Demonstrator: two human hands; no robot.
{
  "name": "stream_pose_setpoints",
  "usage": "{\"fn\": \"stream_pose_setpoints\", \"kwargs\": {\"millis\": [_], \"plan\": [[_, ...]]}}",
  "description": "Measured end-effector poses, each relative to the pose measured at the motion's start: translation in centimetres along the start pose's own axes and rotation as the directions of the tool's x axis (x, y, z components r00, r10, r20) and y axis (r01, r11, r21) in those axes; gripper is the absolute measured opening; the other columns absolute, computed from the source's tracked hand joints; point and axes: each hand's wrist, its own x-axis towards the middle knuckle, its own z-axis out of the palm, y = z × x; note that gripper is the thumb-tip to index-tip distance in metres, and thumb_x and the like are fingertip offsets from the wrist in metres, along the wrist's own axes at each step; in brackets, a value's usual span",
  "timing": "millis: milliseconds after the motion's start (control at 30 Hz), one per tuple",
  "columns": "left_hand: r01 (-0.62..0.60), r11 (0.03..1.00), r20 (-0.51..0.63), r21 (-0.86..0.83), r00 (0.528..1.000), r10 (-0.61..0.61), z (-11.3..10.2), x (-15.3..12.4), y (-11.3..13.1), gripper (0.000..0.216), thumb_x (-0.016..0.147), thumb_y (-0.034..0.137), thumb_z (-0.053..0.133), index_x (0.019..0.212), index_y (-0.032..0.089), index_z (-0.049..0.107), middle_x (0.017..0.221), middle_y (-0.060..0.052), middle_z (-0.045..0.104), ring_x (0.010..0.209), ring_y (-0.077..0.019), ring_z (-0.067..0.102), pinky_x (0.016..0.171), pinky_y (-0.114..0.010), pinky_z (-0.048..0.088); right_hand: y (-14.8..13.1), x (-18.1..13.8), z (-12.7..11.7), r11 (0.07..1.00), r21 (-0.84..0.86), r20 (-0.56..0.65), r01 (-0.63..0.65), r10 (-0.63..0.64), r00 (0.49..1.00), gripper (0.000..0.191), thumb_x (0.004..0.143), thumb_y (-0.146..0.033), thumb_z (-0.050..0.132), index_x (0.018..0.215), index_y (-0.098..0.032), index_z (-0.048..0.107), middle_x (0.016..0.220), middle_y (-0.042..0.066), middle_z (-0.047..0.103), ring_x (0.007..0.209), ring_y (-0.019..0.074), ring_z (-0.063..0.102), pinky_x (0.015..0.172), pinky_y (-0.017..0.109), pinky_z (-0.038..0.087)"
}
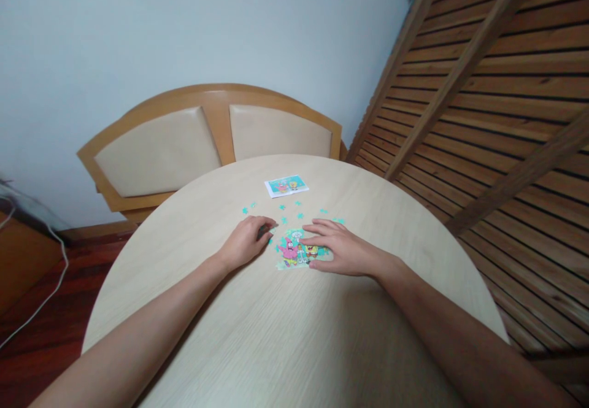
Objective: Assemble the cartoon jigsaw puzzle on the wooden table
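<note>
A partly joined jigsaw puzzle [289,251] with a pink starfish, a pale green figure and a yellow square figure lies flat on the round table [257,334]. My right hand [334,247] rests over its right side with fingers spread, covering part of the picture. At the upper left of the puzzle, my left hand [251,237] has thumb and fingertips pinched around a small teal puzzle piece [273,230], mostly hidden by the fingers. Several loose teal pieces lie beyond the hands, among them one puzzle piece [300,216] above the joined part.
A printed reference picture [286,186] lies toward the table's far edge. Behind the table stands a wooden headboard [216,98] with cream padded panels against a pale wall. Wooden slats [497,101] lean along the right, and a white cable [62,273] hangs at the left.
</note>
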Motion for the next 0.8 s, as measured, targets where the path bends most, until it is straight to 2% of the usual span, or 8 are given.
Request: {"fn": "stream_pose_setpoints", "kwargs": {"millis": [233, 400, 533, 700, 800], "plan": [[0.025, 1.0, -0.011, -0.019, 1.0, -0.025, 0.3, 0.2, 0.7, 0.023, 0.09, 0.025, 0.06, 0.111, 0.018, 0.066, 0.102, -0.009, 0.072, 0.097, -0.0267, 0.065, 0.092, -0.045, 0.052, 0.4, -0.4, -0.6, 0.999, 0.009, -0.012, -0.05, 0.05, 0.999, 0.052, 0.082, -0.049, 0.075, 0.13, -0.03, 0.069, 0.151, 0.009, 0.053, 0.144, 0.0378, 0.039, 0.119, 0.057, 0.03], [0.068, 0.97, 0.002, -0.233, 0.998, -0.07, 0.5, 0.4, 0.6, 0.025, 0.087, 0.026, 0.062, 0.11, 0.017, 0.067, 0.094, -0.006, 0.07, 0.087, -0.0208, 0.063, 0.084, -0.036, 0.05, 0.3, -0.4, -0.7, 0.999, 0.001, -0.006, -0.049, 0.049, 0.999, 0.053, 0.082, -0.05, 0.075, 0.131, -0.029, 0.069, 0.15, 0.01, 0.054, 0.144, 0.0376, 0.04, 0.119, 0.057, 0.03], [0.139, 0.904, 0.057, -0.403, 0.99, -0.127, 0.2, 0.0, 1.0, 0.023, 0.088, 0.029, 0.06, 0.105, 0.014, 0.067, 0.088, -0.005, 0.069, 0.078, -0.0163, 0.061, 0.075, -0.029, 0.048, 0.5, -0.4, -0.7, 0.999, 0.003, -0.011, -0.044, 0.044, 0.999, 0.053, 0.083, -0.051, 0.073, 0.131, -0.029, 0.069, 0.149, 0.01, 0.054, 0.143, 0.0373, 0.041, 0.119, 0.057, 0.031], [0.203, 0.861, 0.167, -0.466, 0.976, -0.14, 0.0, -1.1, 2.0, 0.026, 0.084, 0.03, 0.066, 0.105, 0.015, 0.068, 0.092, -0.006, 0.072, 0.073, -0.0145, 0.06, 0.067, -0.026, 0.047, 1.0, -0.5, -0.5, 0.999, -0.004, -0.021, -0.051, 0.051, 0.998, 0.053, 0.082, -0.051, 0.074, 0.13, -0.029, 0.069, 0.148, 0.009, 0.055, 0.144, 0.0368, 0.04, 0.118, 0.055, 0.032], [0.245, 0.83, 0.225, -0.502, 0.963, -0.148, 0.3, -1.7, 2.5, 0.021, 0.083, 0.029, 0.068, 0.099, 0.015, 0.071, 0.092, -0.006, 0.074, 0.074, -0.0149, 0.063, 0.069, -0.027, 0.05, 1.3, -0.6, -0.3, 0.999, -0.011, -0.024, -0.048, 0.048, 0.999, 0.053, 0.082, -0.051, 0.074, 0.13, -0.029, 0.069, 0.148, 0.009, 0.056, 0.143, 0.0364, 0.041, 0.118, 0.055, 0.033]]}}
